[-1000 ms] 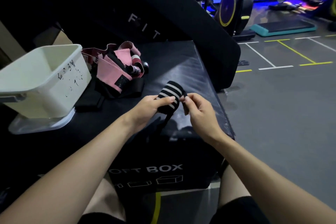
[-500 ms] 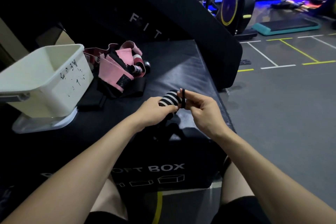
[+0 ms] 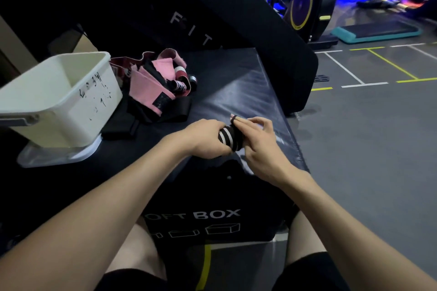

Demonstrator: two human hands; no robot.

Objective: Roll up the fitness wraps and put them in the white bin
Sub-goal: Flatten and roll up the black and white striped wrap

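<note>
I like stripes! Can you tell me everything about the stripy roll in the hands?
The striped wrap is black stretchy-looking fabric with white stripes, wound into a chunky roll. It is held just above the near edge of the black soft box. The left hand grips it from the left side, and the right hand holds its other side. A thin black loop from the wrap sits over a right fingertip. Its underside is hidden.

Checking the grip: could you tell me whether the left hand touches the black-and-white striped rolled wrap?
Touching: the head view shows the left hand gripping the wrap.
</note>
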